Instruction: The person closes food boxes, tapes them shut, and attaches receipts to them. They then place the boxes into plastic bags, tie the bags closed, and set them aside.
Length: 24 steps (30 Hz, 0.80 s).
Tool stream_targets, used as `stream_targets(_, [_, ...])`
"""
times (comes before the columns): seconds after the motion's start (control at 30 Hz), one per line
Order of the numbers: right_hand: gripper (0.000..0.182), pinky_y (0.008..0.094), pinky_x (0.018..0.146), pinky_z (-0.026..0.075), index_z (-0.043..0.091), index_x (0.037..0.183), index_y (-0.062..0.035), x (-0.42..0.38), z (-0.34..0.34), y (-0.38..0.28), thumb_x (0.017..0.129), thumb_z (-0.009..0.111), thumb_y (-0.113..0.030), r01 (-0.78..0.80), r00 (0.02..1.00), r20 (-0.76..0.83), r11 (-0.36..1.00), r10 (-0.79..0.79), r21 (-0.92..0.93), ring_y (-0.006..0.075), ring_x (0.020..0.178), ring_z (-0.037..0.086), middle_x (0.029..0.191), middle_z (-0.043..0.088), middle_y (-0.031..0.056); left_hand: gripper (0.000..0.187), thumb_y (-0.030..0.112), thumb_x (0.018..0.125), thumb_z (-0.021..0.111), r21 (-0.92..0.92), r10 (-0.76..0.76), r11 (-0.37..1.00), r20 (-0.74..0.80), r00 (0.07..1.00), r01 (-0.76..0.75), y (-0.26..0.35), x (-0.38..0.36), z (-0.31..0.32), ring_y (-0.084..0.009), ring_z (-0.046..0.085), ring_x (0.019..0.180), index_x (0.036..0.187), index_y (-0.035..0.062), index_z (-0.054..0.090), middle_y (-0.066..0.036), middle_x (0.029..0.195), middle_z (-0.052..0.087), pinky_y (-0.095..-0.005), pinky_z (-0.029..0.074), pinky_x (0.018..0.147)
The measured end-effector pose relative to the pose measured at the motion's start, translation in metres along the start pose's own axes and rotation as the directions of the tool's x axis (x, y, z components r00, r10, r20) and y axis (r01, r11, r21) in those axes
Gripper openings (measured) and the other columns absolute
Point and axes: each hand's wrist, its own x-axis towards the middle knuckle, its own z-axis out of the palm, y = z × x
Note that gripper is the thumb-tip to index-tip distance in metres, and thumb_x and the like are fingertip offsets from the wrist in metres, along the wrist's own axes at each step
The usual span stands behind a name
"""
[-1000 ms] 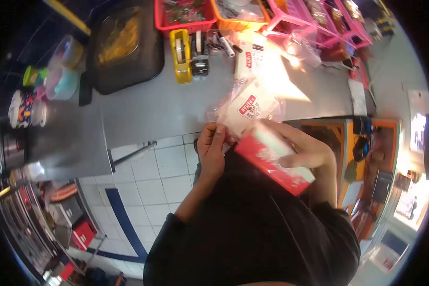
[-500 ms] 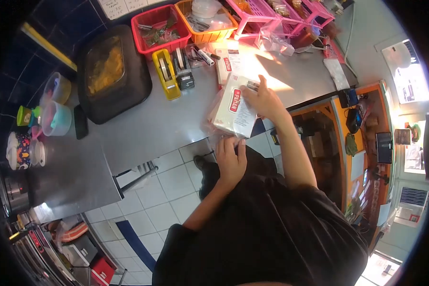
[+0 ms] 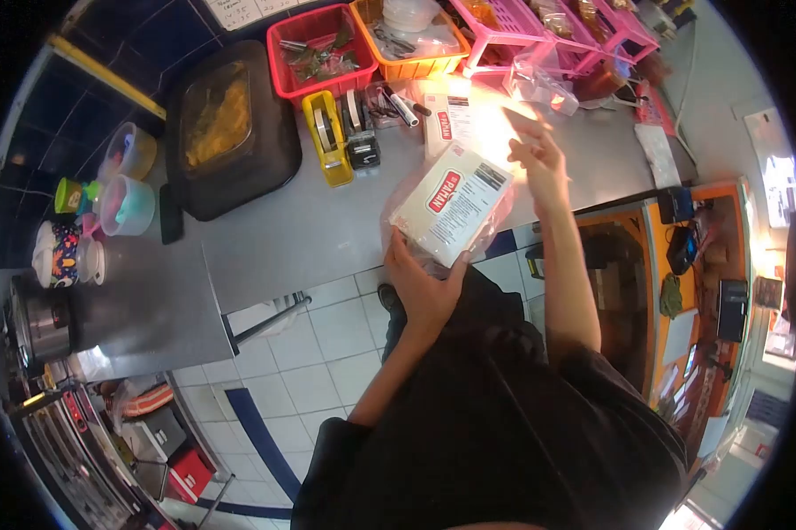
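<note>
Upper left, you've got a black tub [image 3: 281,168] with yellowish stuff under its clear window, then a red basket [image 3: 338,85] with leafy bits, then an orange basket [image 3: 426,66] with whitish tubs. Mid-frame, your left hand [image 3: 423,284] pinches the white box [image 3: 453,196]'s lower edge; right of it, your right hand [image 3: 539,159] is half-open, touching nothing.

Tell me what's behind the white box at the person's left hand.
Past the white box, a similar box shows on the metal counter. Clear plastic shows around the white box; anything directly beneath is covered.
</note>
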Motion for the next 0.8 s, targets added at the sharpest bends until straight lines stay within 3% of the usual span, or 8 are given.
stream_targets(0.1, [0.048, 0.0255, 0.070, 0.049, 0.051, 0.138, -0.0044, -0.003, -0.015, -0.016, 0.094, 0.068, -0.011, -0.224, 0.969, 0.192, 0.879, 0.155, 0.420, 0.0108, 0.072, 0.060, 0.091, 0.065, 0.0027, 0.105, 0.032, 0.076, 0.088, -0.104, -0.014, 0.994, 0.072, 0.997, 0.021, -0.004, -0.003, 0.000, -0.0398, 0.047, 0.127, 0.147, -0.0094, 0.023, -0.030, 0.136, 0.044, -0.0493, 0.041, 0.104])
stream_targets(0.23, [0.061, 0.0237, 0.063, 0.047, 0.039, 0.146, -0.0072, -0.017, -0.013, -0.037, 0.093, 0.069, -0.011, -0.372, 0.830, 0.536, 0.868, 0.152, 0.329, 0.0079, 0.068, 0.054, 0.087, 0.060, 0.0012, 0.088, 0.042, 0.079, 0.084, -0.120, -0.251, 0.961, -0.006, 0.968, 0.248, -0.001, -0.018, 0.018, -0.0324, 0.065, 0.094, 0.136, -0.0085, 0.041, -0.021, 0.108, 0.063, -0.0412, 0.053, 0.079])
stream_targets(0.3, [0.071, 0.0188, 0.046, 0.041, 0.037, 0.151, -0.0080, -0.010, -0.020, -0.051, 0.088, 0.068, -0.005, -0.248, 0.804, 0.518, 0.957, 0.291, -0.152, 0.0077, 0.058, 0.053, 0.088, 0.067, 0.0065, 0.074, 0.047, 0.081, 0.082, -0.003, -0.263, 0.964, -0.134, 0.955, 0.265, 0.000, -0.020, 0.029, -0.0323, 0.067, 0.085, 0.127, -0.0029, 0.051, -0.019, 0.101, 0.065, -0.0398, 0.054, 0.073])
stream_targets(0.37, [0.063, 0.0203, 0.043, 0.039, 0.036, 0.149, -0.0027, 0.005, -0.041, -0.025, 0.092, 0.063, -0.010, -0.335, 0.821, 0.542, 0.919, 0.177, 0.207, 0.0061, 0.052, 0.049, 0.084, 0.063, 0.0062, 0.063, 0.047, 0.084, 0.079, 0.149, -0.432, 0.892, -0.001, 0.902, 0.428, 0.026, -0.017, 0.024, -0.0345, 0.067, 0.078, 0.121, 0.0014, 0.056, -0.019, 0.092, 0.065, -0.0407, 0.054, 0.075])
stream_targets(0.47, [0.058, 0.0212, 0.042, 0.039, 0.038, 0.145, 0.0008, 0.006, -0.033, -0.046, 0.093, 0.060, -0.011, -0.207, 0.711, 0.702, 0.966, 0.040, 0.155, 0.0076, 0.048, 0.048, 0.081, 0.057, 0.0069, 0.047, 0.040, 0.088, 0.077, 0.189, -0.084, 0.979, 0.008, 0.996, 0.081, 0.044, -0.027, 0.031, -0.0362, 0.066, 0.072, 0.109, 0.0018, 0.061, -0.018, 0.083, 0.065, -0.0405, 0.054, 0.071])
stream_targets(0.63, [0.050, 0.0218, 0.043, 0.040, 0.043, 0.139, 0.0014, 0.053, -0.044, -0.031, 0.091, 0.058, -0.003, -0.270, 0.713, 0.701, 0.932, 0.025, 0.241, 0.0098, 0.046, 0.050, 0.081, 0.060, 0.0067, 0.027, 0.030, 0.094, 0.071, -0.430, -0.567, 0.724, 0.075, 0.820, 0.540, 0.052, -0.038, -0.018, -0.0274, 0.066, 0.073, 0.103, 0.0052, 0.067, -0.014, 0.084, 0.068, -0.0345, 0.050, 0.069])
stream_targets(0.7, [0.048, 0.0185, 0.040, 0.035, 0.046, 0.138, -0.0001, 0.035, -0.047, -0.038, 0.091, 0.056, -0.007, -0.292, 0.427, 0.899, 0.956, 0.102, 0.030, 0.0078, 0.044, 0.044, 0.080, 0.058, 0.0054, 0.024, 0.027, 0.093, 0.071, -0.518, -0.585, 0.697, -0.012, 0.811, 0.496, 0.080, -0.029, -0.005, -0.0228, 0.064, 0.074, 0.104, 0.0056, 0.066, -0.011, 0.082, 0.066, -0.0342, 0.049, 0.068])
stream_targets(0.8, [0.055, 0.0209, 0.046, 0.043, 0.042, 0.142, -0.0021, 0.031, -0.039, -0.038, 0.089, 0.056, -0.008, -0.386, 0.588, 0.806, 0.898, 0.063, 0.212, 0.0100, 0.054, 0.050, 0.081, 0.057, 0.0047, 0.025, 0.027, 0.093, 0.070, 0.327, -0.453, 0.847, 0.034, 0.891, 0.419, 0.090, -0.044, 0.022, -0.0155, 0.064, 0.079, 0.101, 0.0038, 0.067, -0.008, 0.084, 0.069, -0.0341, 0.050, 0.069])
